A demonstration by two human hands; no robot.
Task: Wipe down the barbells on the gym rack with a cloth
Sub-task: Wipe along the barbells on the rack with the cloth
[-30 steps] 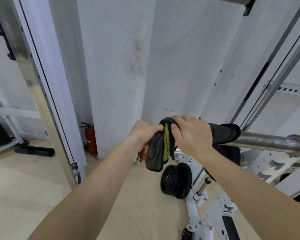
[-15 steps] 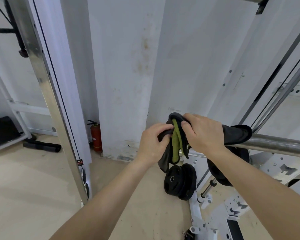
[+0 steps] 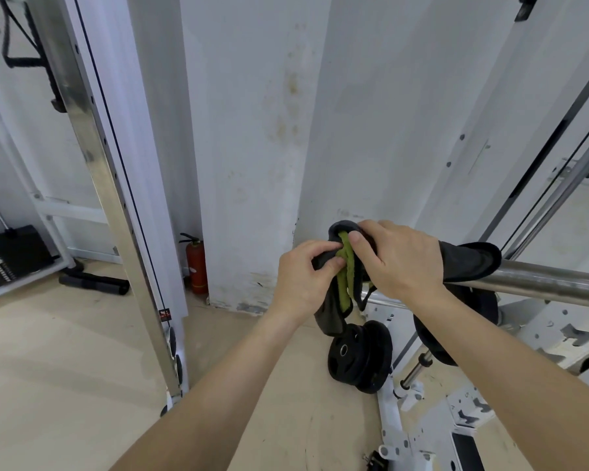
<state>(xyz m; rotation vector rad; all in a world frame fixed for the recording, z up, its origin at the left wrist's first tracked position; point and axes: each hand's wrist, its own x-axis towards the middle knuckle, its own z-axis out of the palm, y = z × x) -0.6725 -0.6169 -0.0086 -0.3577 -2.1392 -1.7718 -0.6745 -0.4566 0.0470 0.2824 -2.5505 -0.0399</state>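
Note:
A dark grey cloth (image 3: 470, 263) with a green inner side is draped over the left end of a steel barbell (image 3: 551, 282) that runs off to the right. My right hand (image 3: 402, 260) presses on the cloth over the bar's end, thumb on the green fold. Just left of it, my left hand (image 3: 305, 277) pinches the hanging part of the cloth between thumb and fingers. The tip of the bar is hidden under the cloth and my hands.
Black weight plates (image 3: 359, 355) stand on the floor below the hands, beside the white rack base (image 3: 422, 433). A steel upright (image 3: 106, 185) rises at left. A red fire extinguisher (image 3: 196, 263) stands by the wall, with a black roller (image 3: 94, 283) further left.
My left hand has shifted its grip on the hanging cloth, showing more of the green side. The view has swung slightly left; my right hand stays on the bar's end.

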